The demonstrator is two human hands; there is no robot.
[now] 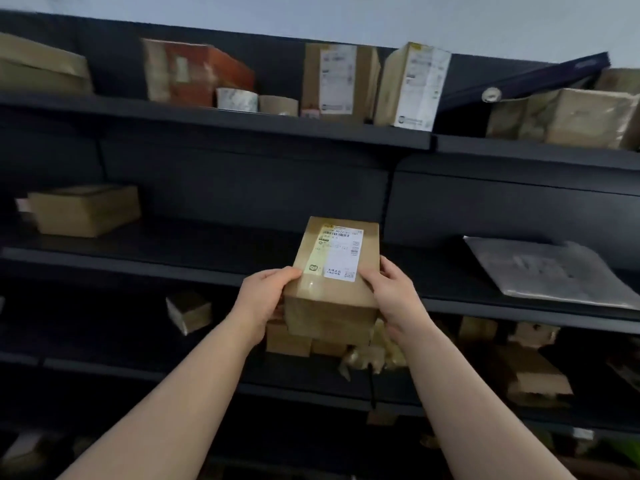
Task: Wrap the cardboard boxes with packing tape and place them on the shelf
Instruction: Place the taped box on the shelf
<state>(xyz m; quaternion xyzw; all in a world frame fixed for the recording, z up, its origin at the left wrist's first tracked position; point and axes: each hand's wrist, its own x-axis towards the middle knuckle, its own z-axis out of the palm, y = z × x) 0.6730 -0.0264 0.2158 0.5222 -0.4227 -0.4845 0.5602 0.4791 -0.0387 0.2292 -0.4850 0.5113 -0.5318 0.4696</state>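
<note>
The cardboard box (332,271), white label (341,254) facing up, is held at its near end: the left grip (265,296) is clamped round its left edge and the right grip (394,289) round its right. Its far end reaches over the middle shelf (138,263); whether it rests there I cannot tell

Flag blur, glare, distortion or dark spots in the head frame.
Head view: held box, left hand and right hand fairly sharp; pale glare on its tape beside the label; orange box on the top shelf smeared by blur; shelf edges bow, wide-angle distortion; lower shelves dim.
</note>
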